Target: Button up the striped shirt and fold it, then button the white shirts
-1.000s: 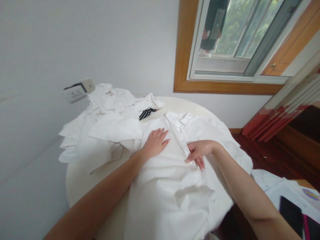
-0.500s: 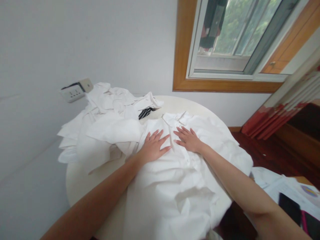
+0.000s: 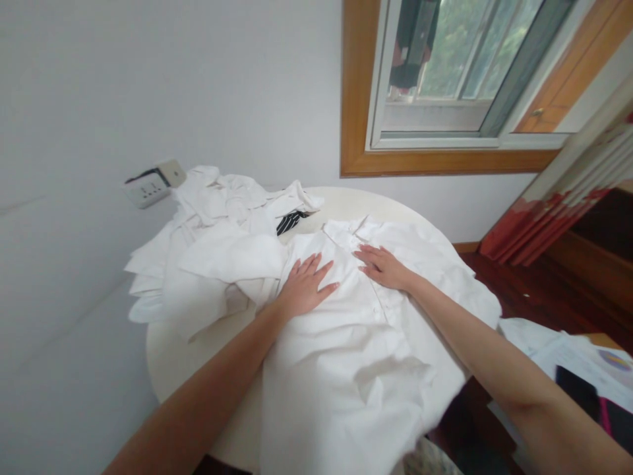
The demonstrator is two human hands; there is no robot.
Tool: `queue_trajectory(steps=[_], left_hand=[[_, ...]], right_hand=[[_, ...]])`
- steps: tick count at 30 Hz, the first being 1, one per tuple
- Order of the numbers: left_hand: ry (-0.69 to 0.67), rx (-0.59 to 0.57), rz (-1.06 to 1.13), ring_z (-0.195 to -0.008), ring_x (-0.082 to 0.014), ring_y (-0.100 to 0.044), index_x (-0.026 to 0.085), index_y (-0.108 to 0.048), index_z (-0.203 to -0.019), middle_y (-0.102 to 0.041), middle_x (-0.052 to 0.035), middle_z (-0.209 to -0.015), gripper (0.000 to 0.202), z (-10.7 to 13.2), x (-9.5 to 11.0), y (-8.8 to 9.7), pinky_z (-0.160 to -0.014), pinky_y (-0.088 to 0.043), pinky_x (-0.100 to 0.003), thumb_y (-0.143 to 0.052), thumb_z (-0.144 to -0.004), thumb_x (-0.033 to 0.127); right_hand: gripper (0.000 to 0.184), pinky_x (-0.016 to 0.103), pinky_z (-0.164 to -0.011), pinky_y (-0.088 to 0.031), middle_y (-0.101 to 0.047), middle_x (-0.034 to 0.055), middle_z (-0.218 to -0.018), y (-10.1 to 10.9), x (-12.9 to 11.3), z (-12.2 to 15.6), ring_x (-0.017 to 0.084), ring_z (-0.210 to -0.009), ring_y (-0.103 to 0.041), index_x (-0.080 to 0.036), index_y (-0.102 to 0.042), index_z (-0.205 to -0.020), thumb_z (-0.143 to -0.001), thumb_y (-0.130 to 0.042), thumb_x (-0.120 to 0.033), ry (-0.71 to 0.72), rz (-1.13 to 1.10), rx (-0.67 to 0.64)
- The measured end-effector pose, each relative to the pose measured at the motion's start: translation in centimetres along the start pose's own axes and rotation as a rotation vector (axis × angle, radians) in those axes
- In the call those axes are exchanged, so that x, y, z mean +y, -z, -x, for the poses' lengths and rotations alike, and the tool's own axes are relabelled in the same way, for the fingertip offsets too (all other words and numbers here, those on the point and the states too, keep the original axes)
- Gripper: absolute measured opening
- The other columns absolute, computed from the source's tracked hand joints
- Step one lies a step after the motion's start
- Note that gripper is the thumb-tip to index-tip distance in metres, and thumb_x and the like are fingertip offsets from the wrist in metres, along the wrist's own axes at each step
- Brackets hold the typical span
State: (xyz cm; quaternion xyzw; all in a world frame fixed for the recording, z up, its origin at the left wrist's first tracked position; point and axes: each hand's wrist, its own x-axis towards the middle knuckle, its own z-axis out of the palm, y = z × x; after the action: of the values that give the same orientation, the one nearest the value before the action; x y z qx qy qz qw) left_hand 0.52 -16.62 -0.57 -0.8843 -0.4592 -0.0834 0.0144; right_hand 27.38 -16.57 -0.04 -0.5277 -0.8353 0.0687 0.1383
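Note:
A white collared shirt lies spread over a round white table, its collar toward the wall and its lower part hanging past the near edge. Flat on the left side of the chest rests my left hand, fingers spread. My right hand also lies flat, beside the button strip just below the collar, with its fingers stretched out. Neither hand grips the cloth. Wrinkles run across the lower half of the shirt. Left of it sits a heap of white garments, with a black-and-white striped piece showing at its edge.
A wall socket is behind the heap. Beyond the table is a wood-framed window, with a red and white curtain to its right. At the lower right, papers and a dark phone-like object lie on another surface.
My right hand has slid a little to the right, away from my left hand, and the shirt front between them looks flatter. My left hand stays in nearly the same place. The view has shifted slightly.

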Motion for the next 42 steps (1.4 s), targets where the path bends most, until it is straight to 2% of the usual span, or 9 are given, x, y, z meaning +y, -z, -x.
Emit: queue_trajectory(steps=[4, 8, 15, 23, 27, 30, 34, 39, 42], left_hand=[[-0.013, 0.034, -0.001, -0.140, -0.0273, -0.027, 0.028, -0.042, -0.140, -0.034, -0.0092, -0.151, 0.061, 0.0, 0.3, 0.0, -0.112, -0.022, -0.050, -0.030, -0.090, 0.062], [-0.051, 0.100, -0.050, -0.137, -0.0268, -0.032, 0.024, -0.050, -0.134, -0.043, -0.0097, -0.145, 0.053, -0.3, 0.4, 0.6, -0.112, -0.023, -0.046, -0.034, -0.092, 0.054], [0.191, 0.276, -0.318, -0.128, -0.0322, -0.038, 0.015, -0.059, -0.120, -0.051, -0.0156, -0.133, 0.037, -0.5, -2.4, 6.6, -0.107, -0.026, -0.048, -0.048, -0.088, 0.029], [0.343, 0.056, -0.446, -0.106, -0.0320, -0.052, 0.011, -0.066, -0.092, -0.065, -0.0155, -0.099, 0.024, -1.0, -7.1, 11.3, -0.098, -0.030, -0.051, -0.051, -0.085, 0.029], [0.494, 0.258, -0.453, -0.099, -0.0305, -0.054, 0.010, -0.062, -0.098, -0.065, -0.0140, -0.090, 0.026, -1.1, -8.3, 13.6, -0.092, -0.035, -0.051, -0.043, -0.087, 0.025], [0.552, 0.458, -0.468, -0.116, -0.0343, -0.044, 0.010, -0.060, -0.103, -0.061, -0.0170, -0.109, 0.028, -1.5, -7.8, 14.6, -0.098, -0.027, -0.059, -0.039, -0.085, 0.013], [0.290, 0.537, -0.341, -0.130, -0.0307, -0.034, 0.013, -0.059, -0.110, -0.051, -0.0157, -0.130, 0.036, -3.5, -3.7, 12.4, -0.109, -0.016, -0.057, -0.032, -0.087, 0.009], [0.034, 0.150, -0.191, -0.104, -0.0259, -0.056, 0.009, -0.064, -0.097, -0.064, -0.0173, -0.102, 0.031, -6.2, 2.4, 5.1, -0.093, -0.042, -0.040, -0.035, -0.087, 0.010], [0.010, 0.112, -0.137, -0.116, -0.0271, -0.052, 0.004, -0.060, -0.112, -0.061, -0.0209, -0.115, 0.037, -6.0, 3.6, 1.4, -0.100, -0.039, -0.041, -0.032, -0.094, 0.021]], right_hand=[[0.046, 0.054, -0.111, -0.021, -0.034, 0.0059, -0.151, 0.3, -0.5, 0.2, 0.024, -0.140, -0.027, -0.027, -0.043, -0.140, -0.096, -0.033, -0.034, 0.024, -0.052, 0.033], [0.049, 0.065, -0.108, -0.012, -0.035, 0.0054, -0.150, 0.2, -1.5, 0.2, 0.031, -0.141, -0.023, -0.033, -0.047, -0.136, -0.092, -0.037, -0.053, 0.014, -0.014, -0.021], [0.058, 0.057, -0.112, -0.012, -0.031, 0.0091, -0.152, -0.2, -1.5, -0.1, 0.028, -0.142, -0.021, -0.028, -0.046, -0.138, -0.090, -0.039, -0.059, 0.013, 0.001, -0.041], [0.058, 0.057, -0.112, -0.013, -0.033, 0.0097, -0.150, -0.7, -1.1, -0.1, 0.028, -0.141, -0.024, -0.026, -0.047, -0.137, -0.089, -0.042, -0.058, 0.016, -0.008, -0.002], [0.057, 0.057, -0.112, -0.014, -0.029, 0.0088, -0.152, -0.9, -1.1, -0.1, 0.028, -0.141, -0.025, -0.026, -0.047, -0.138, -0.090, -0.042, -0.057, 0.017, 0.007, 0.004], [0.057, 0.057, -0.112, -0.013, -0.026, 0.0055, -0.154, -0.8, -1.3, 0.0, 0.028, -0.141, -0.023, -0.027, -0.044, -0.139, -0.091, -0.038, -0.057, 0.026, 0.029, -0.007], [0.056, 0.058, -0.112, -0.012, -0.029, 0.0041, -0.153, -0.8, -2.1, 0.1, 0.029, -0.142, -0.020, -0.027, -0.040, -0.141, -0.093, -0.033, -0.055, 0.025, 0.069, -0.028], [0.055, 0.059, -0.112, -0.013, -0.028, 0.0077, -0.153, -1.4, -3.9, 0.7, 0.030, -0.142, -0.019, -0.024, -0.040, -0.142, -0.095, -0.032, -0.050, 0.051, 0.129, 0.009], [0.056, 0.059, -0.111, -0.013, -0.026, 0.0095, -0.153, -1.8, -5.1, 1.7, 0.031, -0.142, -0.017, -0.022, -0.038, -0.144, -0.095, -0.031, -0.049, 0.076, 0.142, 0.013]])
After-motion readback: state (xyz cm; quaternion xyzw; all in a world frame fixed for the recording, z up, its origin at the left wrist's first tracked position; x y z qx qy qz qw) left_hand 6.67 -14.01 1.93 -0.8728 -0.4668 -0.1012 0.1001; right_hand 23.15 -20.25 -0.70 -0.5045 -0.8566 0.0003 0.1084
